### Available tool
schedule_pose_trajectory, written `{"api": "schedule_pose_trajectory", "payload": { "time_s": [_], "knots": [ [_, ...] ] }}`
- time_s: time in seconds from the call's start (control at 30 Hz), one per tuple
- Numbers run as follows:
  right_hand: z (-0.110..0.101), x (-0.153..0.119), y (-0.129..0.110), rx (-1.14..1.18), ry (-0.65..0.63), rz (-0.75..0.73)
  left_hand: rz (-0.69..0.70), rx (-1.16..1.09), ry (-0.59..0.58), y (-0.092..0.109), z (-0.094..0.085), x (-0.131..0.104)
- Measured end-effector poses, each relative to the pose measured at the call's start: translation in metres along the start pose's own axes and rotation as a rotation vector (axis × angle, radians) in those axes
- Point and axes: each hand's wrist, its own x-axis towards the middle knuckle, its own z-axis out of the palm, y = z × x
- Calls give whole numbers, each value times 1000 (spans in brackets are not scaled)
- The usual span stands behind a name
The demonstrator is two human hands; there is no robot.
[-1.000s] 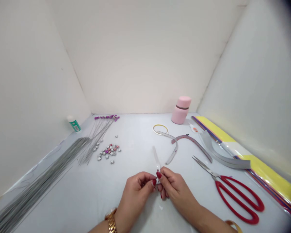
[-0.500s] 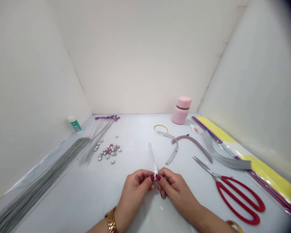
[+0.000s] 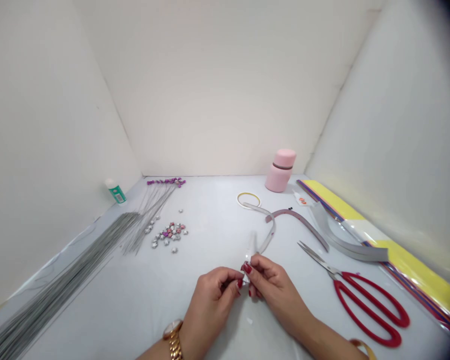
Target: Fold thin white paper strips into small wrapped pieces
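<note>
A whitish, semi-transparent strip (image 3: 251, 245) stands up from between my fingers at the lower middle, its upper part blurred. My right hand (image 3: 272, 285) pinches it near its lower end. My left hand (image 3: 217, 295), with a gold watch at the wrist, has thumb and index finger closed at the same lower end, where the strip is folded or knotted small. The fingertips of both hands nearly touch. A tiny white scrap (image 3: 249, 321) lies on the table below them.
Red-handled scissors (image 3: 371, 305) lie at right, near grey strips (image 3: 352, 247) and yellow packs (image 3: 408, 265). Further back are curved strips (image 3: 300, 220), a tape ring (image 3: 248, 194) and a pink bottle (image 3: 279, 172). Small stars (image 3: 170, 232), wires (image 3: 67, 280) and a glue stick (image 3: 117, 193) are at left.
The strip's upper end has swung to the right and now leans the other way. My right hand has shifted slightly right, and my left fingertips have moved a little lower.
</note>
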Motion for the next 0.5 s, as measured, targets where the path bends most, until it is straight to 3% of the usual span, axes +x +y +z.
{"api": "schedule_pose_trajectory", "payload": {
  "time_s": [0.27,0.5],
  "knots": [
    [0,0,5,-51,35,10,-116,-227,-82,-7,0,7],
    [1,1,4,-47,10,25,-62,-79,-17,-3,1,1]
  ]
}}
